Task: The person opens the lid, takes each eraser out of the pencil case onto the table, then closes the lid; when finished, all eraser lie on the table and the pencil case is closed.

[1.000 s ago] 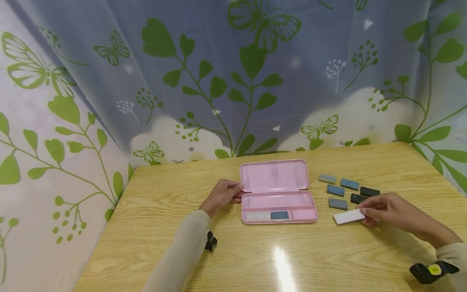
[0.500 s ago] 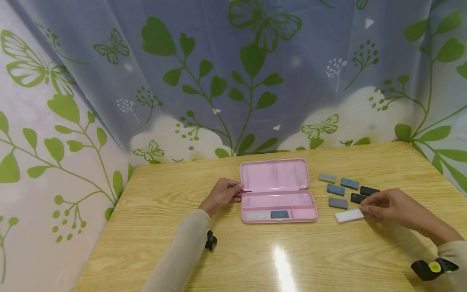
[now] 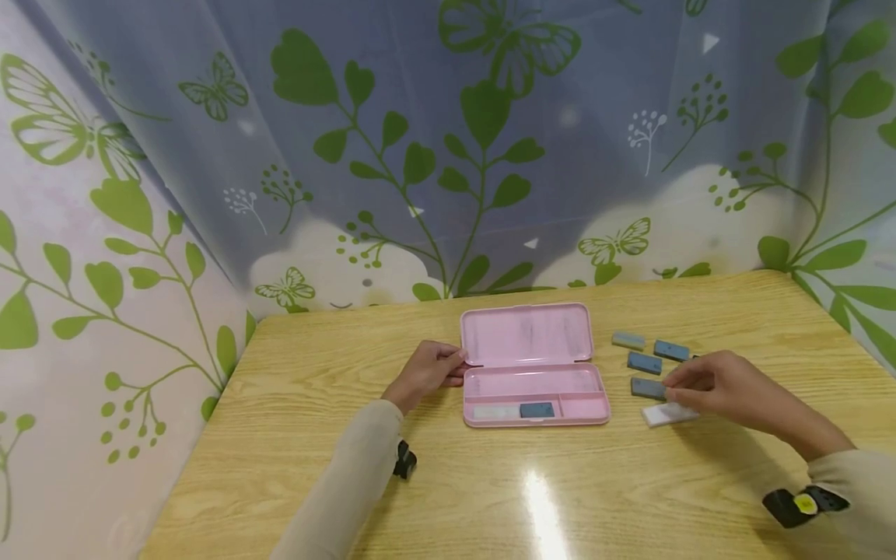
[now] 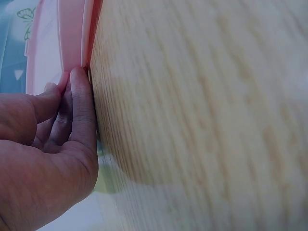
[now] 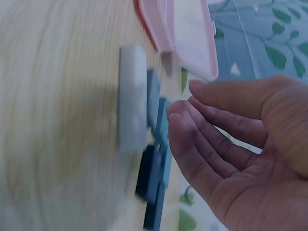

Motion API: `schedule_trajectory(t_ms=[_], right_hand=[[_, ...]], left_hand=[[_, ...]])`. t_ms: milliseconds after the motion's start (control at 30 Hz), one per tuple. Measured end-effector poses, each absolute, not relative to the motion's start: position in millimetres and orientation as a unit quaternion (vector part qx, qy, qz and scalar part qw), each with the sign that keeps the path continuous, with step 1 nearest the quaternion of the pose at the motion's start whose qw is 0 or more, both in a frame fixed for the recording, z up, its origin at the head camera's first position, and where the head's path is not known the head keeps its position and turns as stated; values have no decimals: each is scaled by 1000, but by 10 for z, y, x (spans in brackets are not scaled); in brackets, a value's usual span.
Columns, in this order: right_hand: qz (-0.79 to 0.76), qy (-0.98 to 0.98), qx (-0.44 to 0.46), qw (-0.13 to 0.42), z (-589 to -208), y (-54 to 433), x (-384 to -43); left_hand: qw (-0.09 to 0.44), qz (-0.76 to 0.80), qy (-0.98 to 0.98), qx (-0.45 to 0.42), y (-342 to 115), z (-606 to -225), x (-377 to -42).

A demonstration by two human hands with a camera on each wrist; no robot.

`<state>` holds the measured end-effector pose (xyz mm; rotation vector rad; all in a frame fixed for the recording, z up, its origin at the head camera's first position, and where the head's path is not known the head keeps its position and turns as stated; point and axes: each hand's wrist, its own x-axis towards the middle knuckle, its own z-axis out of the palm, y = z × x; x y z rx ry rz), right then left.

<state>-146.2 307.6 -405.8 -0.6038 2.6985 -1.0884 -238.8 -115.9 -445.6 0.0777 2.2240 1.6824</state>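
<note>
A pink pencil case (image 3: 535,381) lies opened out on the table, its lid (image 3: 526,336) folded back. My left hand (image 3: 428,372) pinches the case's left side near the hinge; the left wrist view shows the thumb at the lid's corner (image 4: 43,53) and fingers along the edge. In the front compartment sit a white eraser (image 3: 495,411) and a blue-grey eraser (image 3: 537,410). My right hand (image 3: 735,393) is over the loose erasers with nothing between its fingers. A long white eraser (image 5: 132,98) lies beneath it, beside a grey eraser (image 3: 648,388).
Blue erasers (image 3: 644,362) and a paler grey-green eraser (image 3: 628,341) lie right of the case. Dark erasers (image 5: 148,173) are mostly hidden by my right hand in the head view. A patterned curtain (image 3: 392,155) hangs behind the wooden table (image 3: 294,435).
My right hand has set the long white eraser down on the table, let go of it and moved left above it. My left hand has stayed on the case.
</note>
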Motion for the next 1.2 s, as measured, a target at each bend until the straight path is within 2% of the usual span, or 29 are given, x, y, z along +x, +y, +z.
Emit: schedule_trajectory(t_ms=[333, 767, 1200], right_hand=[[-352, 898, -256, 67, -3940, 2560, -1549], [-327, 888, -311, 83, -3955, 1910, -1700], [-287, 895, -333, 80, -4070, 1590, -1775]], left_hand=[[168, 595, 786, 28, -1156, -4453, -2368], [174, 593, 786, 23, -1167, -4448, -2376], [169, 596, 785, 24, -1152, -4442, -2364]])
